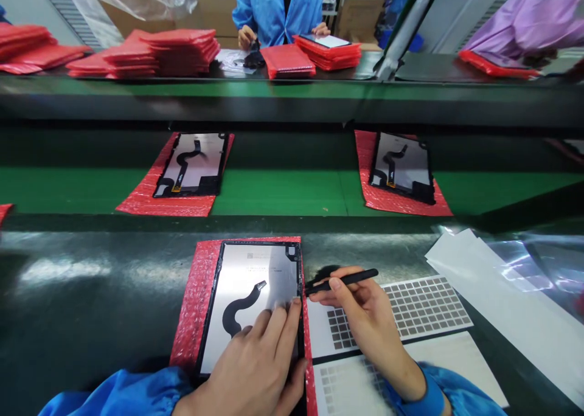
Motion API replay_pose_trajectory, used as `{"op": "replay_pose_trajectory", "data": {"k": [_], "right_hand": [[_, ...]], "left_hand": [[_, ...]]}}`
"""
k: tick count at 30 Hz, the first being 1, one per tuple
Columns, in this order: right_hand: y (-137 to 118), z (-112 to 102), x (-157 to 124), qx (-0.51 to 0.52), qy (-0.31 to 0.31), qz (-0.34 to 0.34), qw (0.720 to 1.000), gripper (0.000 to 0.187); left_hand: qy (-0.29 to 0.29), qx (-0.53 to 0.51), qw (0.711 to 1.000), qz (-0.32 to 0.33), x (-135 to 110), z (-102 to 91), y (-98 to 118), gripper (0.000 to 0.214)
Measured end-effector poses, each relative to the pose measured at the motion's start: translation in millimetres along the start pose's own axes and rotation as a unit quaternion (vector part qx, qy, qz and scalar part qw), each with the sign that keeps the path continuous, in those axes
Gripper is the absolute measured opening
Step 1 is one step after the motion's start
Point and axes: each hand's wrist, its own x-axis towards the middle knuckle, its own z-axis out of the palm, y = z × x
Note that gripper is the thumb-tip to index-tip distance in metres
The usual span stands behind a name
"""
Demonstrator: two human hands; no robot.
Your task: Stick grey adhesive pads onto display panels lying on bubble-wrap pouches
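Observation:
A tablet panel (249, 282) lies back side up on a red bubble-wrap pad (191, 306) right in front of me; a black curved flex cable (239, 306) runs across it. My left hand (260, 361) rests flat on the panel's lower right part, fingers stretched out. My right hand (365, 322) is closed on black tweezers (342, 280), whose tip points left at the panel's right edge. Under that hand lies a white sheet of small grey square stickers (420, 306).
Two more panels on red pads (191, 166) (401, 169) lie on the green conveyor belt (283, 191). Stacks of red pads (182, 51) sit on the far bench, where a person in a blue coat (278, 5) works. White backing strips (493, 300) lie at my right.

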Motion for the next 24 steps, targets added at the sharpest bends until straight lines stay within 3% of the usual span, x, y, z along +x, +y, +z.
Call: {"op": "replay_pose_trajectory", "data": {"k": [5,8,10,13,16,19,24], "right_hand": [[-17,-13,-11,0.008,0.02,-0.05,0.998,0.02],[-27,-31,-27,-0.026,0.023,-0.079,0.996,0.015],[-28,-44,-41,-0.061,0.018,-0.088,0.994,0.01],[-19,-61,-64,-0.122,-0.005,-0.073,0.99,0.008],[-5,-71,-85,-0.192,-0.037,-0.058,0.979,0.01],[5,-71,-98,-0.264,-0.068,-0.073,0.959,0.014],[5,-61,-97,-0.294,-0.078,-0.11,0.946,0.016]], "left_hand": [[-0.009,-0.044,0.999,-0.027,-1,-9.6,-6,0.06],[-0.005,-0.108,0.993,-0.04,-4,-17.4,-4,0.04],[0.002,-0.123,0.992,0.001,-9,-17.9,3,0.021],[0.023,-0.081,0.986,0.144,-21,-8.1,20,0.004],[0.05,-0.013,0.969,0.24,-34,7.0,38,0.013],[0.051,0.044,0.968,0.24,-45,16.6,50,0.026],[0.016,0.076,0.972,0.223,-51,18.6,54,0.025]]}}
